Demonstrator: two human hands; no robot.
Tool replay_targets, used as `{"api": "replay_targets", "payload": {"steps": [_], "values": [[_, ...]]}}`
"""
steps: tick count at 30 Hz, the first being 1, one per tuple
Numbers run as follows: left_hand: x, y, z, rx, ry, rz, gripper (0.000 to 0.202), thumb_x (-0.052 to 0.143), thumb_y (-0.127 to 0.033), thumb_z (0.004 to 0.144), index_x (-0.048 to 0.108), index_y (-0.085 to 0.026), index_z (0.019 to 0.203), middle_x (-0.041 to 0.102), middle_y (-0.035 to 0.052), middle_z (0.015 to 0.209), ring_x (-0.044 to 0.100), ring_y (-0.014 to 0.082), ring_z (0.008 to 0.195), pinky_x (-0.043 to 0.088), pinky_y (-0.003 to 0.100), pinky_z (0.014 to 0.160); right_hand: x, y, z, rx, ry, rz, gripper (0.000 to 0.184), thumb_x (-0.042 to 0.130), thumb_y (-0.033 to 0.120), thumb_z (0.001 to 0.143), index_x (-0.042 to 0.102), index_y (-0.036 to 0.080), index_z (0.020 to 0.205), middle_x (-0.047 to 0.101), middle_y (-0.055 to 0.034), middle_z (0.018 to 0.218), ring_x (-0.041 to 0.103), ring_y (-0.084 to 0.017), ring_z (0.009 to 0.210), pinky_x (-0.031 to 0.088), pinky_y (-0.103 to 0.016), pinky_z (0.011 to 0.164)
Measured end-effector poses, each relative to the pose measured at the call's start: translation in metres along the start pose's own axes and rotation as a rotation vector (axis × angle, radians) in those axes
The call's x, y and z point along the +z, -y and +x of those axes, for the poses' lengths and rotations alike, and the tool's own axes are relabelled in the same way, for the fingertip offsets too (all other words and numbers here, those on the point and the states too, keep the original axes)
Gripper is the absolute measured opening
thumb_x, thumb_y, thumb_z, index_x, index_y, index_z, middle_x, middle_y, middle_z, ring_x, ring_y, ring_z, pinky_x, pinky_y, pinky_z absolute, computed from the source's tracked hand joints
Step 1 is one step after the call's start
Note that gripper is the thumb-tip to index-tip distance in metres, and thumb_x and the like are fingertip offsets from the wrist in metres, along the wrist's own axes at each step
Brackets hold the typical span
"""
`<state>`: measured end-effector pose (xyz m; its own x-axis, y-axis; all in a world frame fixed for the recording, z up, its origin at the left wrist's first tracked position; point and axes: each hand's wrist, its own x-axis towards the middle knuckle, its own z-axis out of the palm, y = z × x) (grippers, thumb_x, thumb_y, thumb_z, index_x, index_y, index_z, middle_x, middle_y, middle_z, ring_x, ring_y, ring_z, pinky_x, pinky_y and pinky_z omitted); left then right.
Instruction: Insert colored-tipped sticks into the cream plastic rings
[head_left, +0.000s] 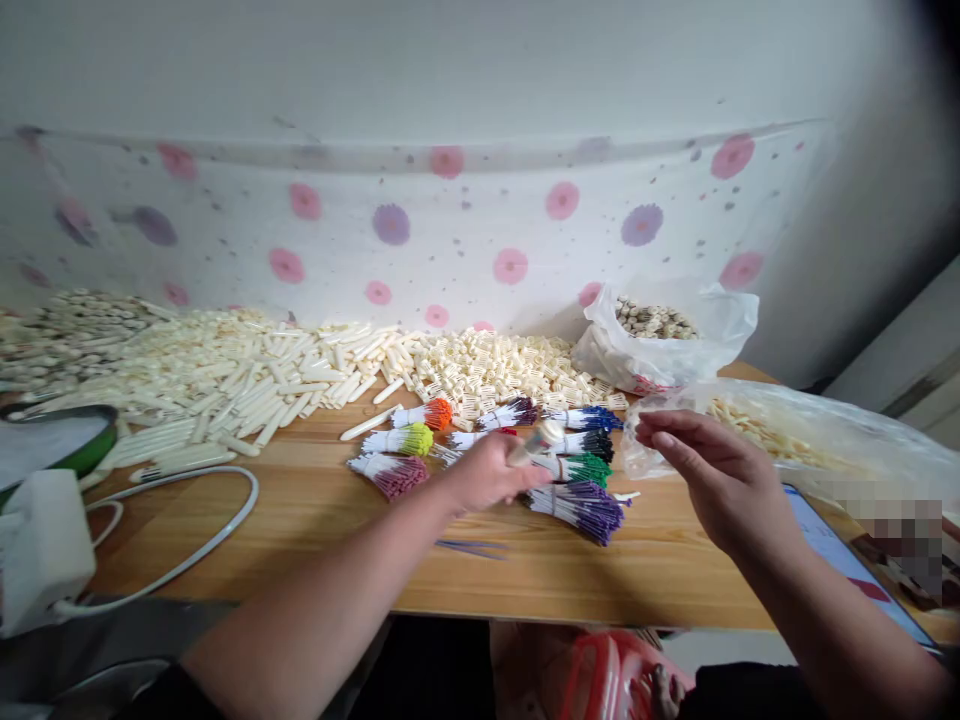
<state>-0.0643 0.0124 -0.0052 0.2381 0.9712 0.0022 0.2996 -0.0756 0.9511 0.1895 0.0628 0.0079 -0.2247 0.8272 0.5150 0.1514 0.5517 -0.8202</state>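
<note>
At frame centre, my left hand has its fingers closed round a pale tube, blurred, its tip toward the upper right. Right of it, my right hand reaches its fingers to a clear bag; I cannot tell whether they grip it. Around them on the table lie eight colour-tipped bundles. Farther back sits a second bag.

Off to the left, a white power adapter sits there, its cable looping over the wooden table; a flowered sheet hangs behind.
</note>
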Motion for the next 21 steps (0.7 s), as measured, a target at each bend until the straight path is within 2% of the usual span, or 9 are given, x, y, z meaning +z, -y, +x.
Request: {"api": "replay_targets", "payload": {"steps": [2, 4, 5, 6, 9, 11, 16, 21], "values": [[-0.034, 0.008, -0.012, -0.044, -0.266, 0.146, 0.037, 0.062, -0.052, 0.072, 0.053, -0.016, 0.066, 0.05, -0.0026, 0.055, 0.045, 0.0096, 0.048, 0.035, 0.022, 0.048, -0.005, -0.001, -0.004, -0.031, 0.064, -0.126, 0.019, 0.061, 0.039, 0.081, 0.067, 0.025, 0.094, 0.068, -0.0041, 0.089, 0.063, -0.019, 0.086, 0.051, -0.03, 0.077], [-0.075, 0.019, -0.025, -0.157, -0.515, 0.297, 0.038, 0.057, -0.053, 0.074, 0.054, -0.016, 0.069, 0.052, -0.0013, 0.056, 0.044, 0.0105, 0.047, 0.034, 0.023, 0.047, -0.008, -0.002, -0.008, -0.081, 0.151, -0.219, 0.019, 0.058, 0.039, 0.083, 0.067, 0.025, 0.092, 0.068, -0.0048, 0.09, 0.063, -0.019, 0.085, 0.051, -0.03, 0.075], [-0.096, 0.026, -0.031, -0.21, -0.616, 0.421, 0.038, 0.056, -0.053, 0.075, 0.056, -0.015, 0.072, 0.054, 0.0, 0.058, 0.046, 0.0116, 0.048, 0.034, 0.023, 0.048, -0.009, -0.001, -0.01, -0.112, 0.194, -0.247, 0.018, 0.057, 0.038, 0.084, 0.067, 0.024, 0.091, 0.068, -0.0051, 0.09, 0.063, -0.019, 0.085, 0.05, -0.03, 0.075], [-0.116, 0.032, -0.037, -0.258, -0.654, 0.566, 0.037, 0.054, -0.052, 0.076, 0.059, -0.015, 0.075, 0.058, 0.0017, 0.061, 0.051, 0.0136, 0.052, 0.035, 0.024, 0.05, -0.01, -0.001, -0.012, -0.144, 0.232, -0.269, 0.017, 0.056, 0.036, 0.085, 0.066, 0.024, 0.091, 0.067, -0.0053, 0.091, 0.063, -0.019, 0.085, 0.05, -0.03, 0.075], [-0.162, 0.052, -0.05, -0.308, -0.718, 0.698, 0.03, 0.059, -0.04, 0.072, 0.063, -0.014, 0.088, 0.066, 0.0065, 0.08, 0.059, 0.0217, 0.075, 0.039, 0.026, 0.061, -0.008, 0.004, -0.015, -0.221, 0.326, -0.321, 0.014, 0.053, 0.032, 0.087, 0.065, 0.024, 0.091, 0.067, -0.0053, 0.091, 0.063, -0.019, 0.085, 0.049, -0.03, 0.075], [-0.18, 0.065, -0.055, -0.354, -0.722, 0.754, 0.028, 0.062, -0.035, 0.069, 0.065, -0.013, 0.086, 0.067, 0.009, 0.082, 0.059, 0.0255, 0.08, 0.038, 0.027, 0.064, -0.005, 0.008, -0.017, -0.247, 0.375, -0.352, 0.014, 0.053, 0.03, 0.087, 0.064, 0.024, 0.092, 0.066, -0.0054, 0.091, 0.063, -0.018, 0.084, 0.05, -0.03, 0.073], [-0.197, 0.09, -0.051, -0.452, -0.668, 0.782, 0.029, 0.068, -0.029, 0.062, 0.068, -0.015, 0.088, 0.07, 0.0067, 0.078, 0.061, 0.0238, 0.074, 0.037, 0.025, 0.062, 0.004, 0.011, -0.022, -0.286, 0.48, -0.385, 0.016, 0.051, 0.026, 0.088, 0.064, 0.023, 0.096, 0.066, -0.0066, 0.093, 0.063, -0.018, 0.084, 0.051, -0.03, 0.072], [-0.208, 0.101, -0.039, -0.507, -0.655, 0.762, 0.026, 0.07, -0.025, 0.057, 0.069, -0.014, 0.08, 0.069, 0.0054, 0.071, 0.06, 0.0218, 0.069, 0.037, 0.024, 0.06, 0.005, 0.006, -0.025, -0.281, 0.503, -0.415, 0.016, 0.052, 0.024, 0.088, 0.065, 0.024, 0.097, 0.067, -0.0071, 0.094, 0.064, -0.019, 0.085, 0.053, -0.031, 0.073]]}}
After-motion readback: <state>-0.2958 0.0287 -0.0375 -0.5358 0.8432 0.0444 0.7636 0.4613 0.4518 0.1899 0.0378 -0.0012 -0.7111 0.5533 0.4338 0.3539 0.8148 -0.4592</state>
